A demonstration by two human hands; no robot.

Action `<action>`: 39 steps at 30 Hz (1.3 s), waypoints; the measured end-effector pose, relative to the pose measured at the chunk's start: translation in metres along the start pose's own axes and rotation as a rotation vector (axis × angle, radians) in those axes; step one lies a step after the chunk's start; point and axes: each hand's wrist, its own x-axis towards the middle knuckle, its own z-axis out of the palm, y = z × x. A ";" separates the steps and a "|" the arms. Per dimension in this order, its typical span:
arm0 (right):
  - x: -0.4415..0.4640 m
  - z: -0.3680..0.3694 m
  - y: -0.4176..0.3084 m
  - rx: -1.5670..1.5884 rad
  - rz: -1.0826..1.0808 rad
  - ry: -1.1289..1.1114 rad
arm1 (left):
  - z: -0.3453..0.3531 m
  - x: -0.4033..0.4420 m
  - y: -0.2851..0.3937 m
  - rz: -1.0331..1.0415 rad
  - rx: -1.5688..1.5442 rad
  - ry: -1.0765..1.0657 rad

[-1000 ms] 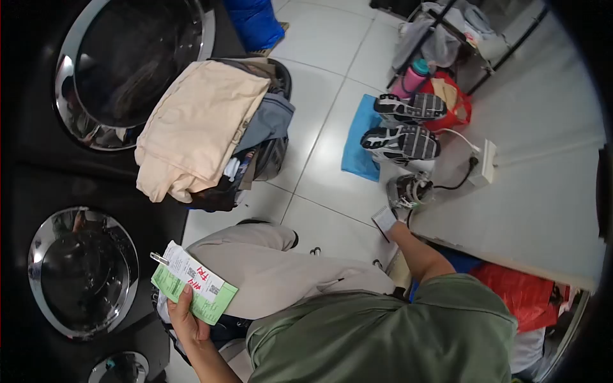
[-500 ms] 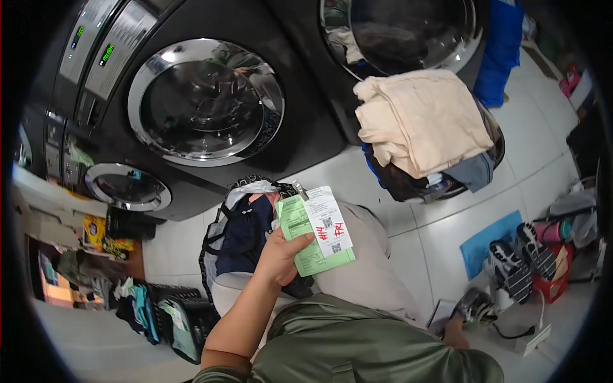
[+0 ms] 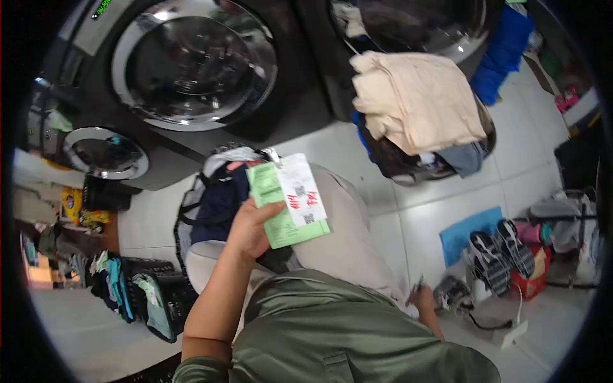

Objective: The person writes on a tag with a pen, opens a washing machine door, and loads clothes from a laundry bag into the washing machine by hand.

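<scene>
My left hand [image 3: 250, 228] pinches a green paper slip [image 3: 284, 237], its thumb lying across the front. A white printed receipt [image 3: 299, 182] with red handwriting and square codes overlaps the slip, and a metal clip [image 3: 273, 155] sits at their top edge. Beneath the papers, a bag [image 3: 214, 214] holding dark blue clothing stands between my knees and the washing machines. Down at the right, beside my leg, my right hand [image 3: 423, 299] is closed round a small, thin, dark object, too blurred to name.
A front-loading machine [image 3: 268, 102] stands ahead. Folded cream cloth [image 3: 428, 105] tops a full laundry basket [image 3: 402, 173] at the right. Shoes [image 3: 490, 262] and a blue sheet [image 3: 453, 241] lie on the tiles. Black baskets [image 3: 182, 287] with clothes are at the left.
The whole view has shifted, with most things now lower-left or higher. My right hand has come up and leftward with a thin object showing in it. My left hand keeps hold of the papers.
</scene>
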 end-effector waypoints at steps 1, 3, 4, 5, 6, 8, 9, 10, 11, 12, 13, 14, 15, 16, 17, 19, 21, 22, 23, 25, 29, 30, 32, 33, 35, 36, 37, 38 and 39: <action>-0.035 -0.075 -0.081 0.324 -0.072 0.167 | -0.002 -0.001 -0.004 -0.014 -0.022 -0.005; -0.032 -0.150 -0.154 0.954 -0.317 0.059 | 0.002 -0.001 -0.012 0.028 -0.070 -0.031; -0.036 -0.191 -0.191 1.120 -0.411 0.042 | 0.002 -0.001 -0.014 0.051 -0.070 -0.043; -0.040 -0.223 -0.222 1.253 -0.470 0.070 | 0.008 -0.002 -0.013 0.079 -0.090 -0.063; -0.039 -0.248 -0.242 1.347 -0.531 0.027 | 0.011 -0.002 -0.012 0.068 -0.097 -0.079; -0.049 -0.286 -0.275 1.450 -0.613 -0.062 | 0.009 -0.006 -0.010 0.065 -0.097 -0.085; -0.053 -0.298 -0.289 1.495 -0.657 -0.130 | 0.006 -0.007 -0.011 0.081 -0.107 -0.062; -0.052 -0.305 -0.298 1.484 -0.738 -0.142 | 0.004 -0.007 -0.013 0.110 -0.116 -0.058; -0.054 -0.309 -0.308 1.489 -0.773 -0.167 | 0.002 -0.007 -0.016 0.129 -0.125 -0.051; -0.056 -0.310 -0.316 1.497 -0.799 -0.191 | 0.000 -0.007 -0.019 0.145 -0.139 -0.054; -0.060 -0.311 -0.324 1.503 -0.824 -0.215 | -0.004 -0.008 -0.021 0.128 -0.152 -0.081; -0.073 -0.313 -0.336 1.563 -0.742 -0.139 | -0.007 -0.008 -0.023 0.108 -0.191 -0.080; -0.072 -0.314 -0.340 1.736 -0.726 -0.321 | -0.009 -0.007 -0.025 0.097 -0.230 -0.074; -0.070 -0.317 -0.341 1.895 -0.694 -0.523 | -0.012 -0.006 -0.028 0.113 -0.239 -0.084; -0.073 -0.320 -0.352 2.042 -0.638 -0.737 | -0.012 -0.007 -0.027 0.093 -0.257 -0.075; -0.087 -0.320 -0.382 1.924 -0.680 -0.647 | -0.010 -0.011 -0.024 0.112 -0.261 -0.099; -0.101 -0.312 -0.412 1.851 -0.767 -0.633 | -0.009 -0.014 -0.024 0.075 -0.277 -0.123; -0.108 -0.307 -0.430 1.729 -0.745 -0.446 | -0.009 -0.015 -0.024 0.063 -0.280 -0.120; -0.101 -0.301 -0.443 1.429 -0.915 -0.276 | -0.008 -0.016 -0.024 0.051 -0.281 -0.121; -0.108 -0.290 -0.471 1.392 -0.801 -0.212 | -0.005 -0.019 -0.027 0.082 -0.259 -0.103; -0.084 -0.258 -0.494 1.203 -1.024 -0.148 | 0.009 -0.018 -0.030 0.165 -0.117 -0.030; -0.081 -0.257 -0.491 1.220 -0.966 -0.174 | 0.009 -0.013 -0.036 0.205 -0.089 0.011; -0.088 -0.262 -0.494 1.200 -0.941 -0.154 | 0.011 -0.015 -0.032 0.190 -0.047 0.051; -0.092 -0.263 -0.497 1.168 -0.978 -0.106 | 0.013 -0.016 -0.031 0.179 -0.023 0.068; -0.092 -0.261 -0.500 1.084 -1.028 0.038 | 0.014 -0.018 -0.029 0.170 -0.013 0.064; -0.089 -0.255 -0.496 1.028 -1.036 0.126 | 0.013 -0.019 -0.029 0.162 -0.008 0.063; -0.089 -0.252 -0.494 0.970 -1.040 0.212 | 0.013 -0.019 -0.031 0.171 -0.024 0.054; -0.089 -0.251 -0.494 0.968 -1.045 0.248 | 0.013 -0.019 -0.032 0.181 -0.041 0.046; -0.089 -0.251 -0.494 0.961 -1.010 0.249 | 0.012 -0.018 -0.033 0.193 -0.059 0.039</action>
